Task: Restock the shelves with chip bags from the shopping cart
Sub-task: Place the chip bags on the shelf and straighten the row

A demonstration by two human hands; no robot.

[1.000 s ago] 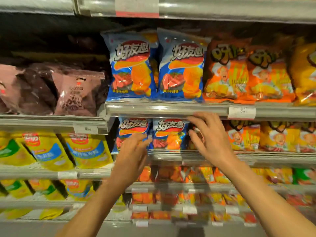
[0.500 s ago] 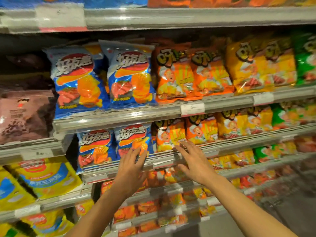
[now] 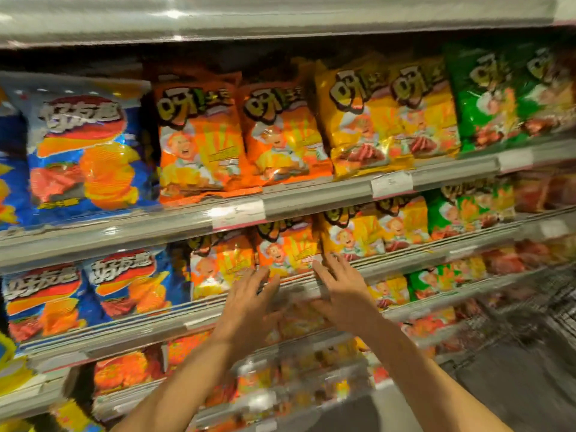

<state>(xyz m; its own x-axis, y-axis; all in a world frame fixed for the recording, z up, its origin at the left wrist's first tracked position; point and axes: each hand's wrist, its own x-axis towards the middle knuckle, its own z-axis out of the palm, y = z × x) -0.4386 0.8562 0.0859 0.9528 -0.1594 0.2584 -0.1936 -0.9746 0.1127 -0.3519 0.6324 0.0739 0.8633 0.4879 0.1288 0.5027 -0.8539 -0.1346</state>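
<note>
Both hands are empty, fingers spread wide: the left hand (image 3: 249, 302) and right hand (image 3: 343, 294) hover at the grey metal shelf rail (image 3: 405, 263) below the glossy orange chip bags (image 3: 285, 247). These shelves look nearly full; the wire shopping cart (image 3: 530, 310) stands at right, its contents unclear.

We're in a shop, a supermarket snack aisle by every sign. Long grey metal shelves (image 3: 131, 232) run tier above tier, each front edge carrying a clear plastic rail with white paper price labels (image 3: 238, 214) clipped in. The stock faces out in neat rows of the same product: glossy blue chip bags (image 3: 84, 154) on the left, orange chip bags (image 3: 199, 141) beside them, then yellow chip bags (image 3: 358, 120) and green chip bags (image 3: 486, 98) further right, with smaller packs repeating the same colours on the tiers below. At the lower right edge, blurred, a grey wire shopping cart (image 3: 536, 310) stands on a dark floor.
</note>
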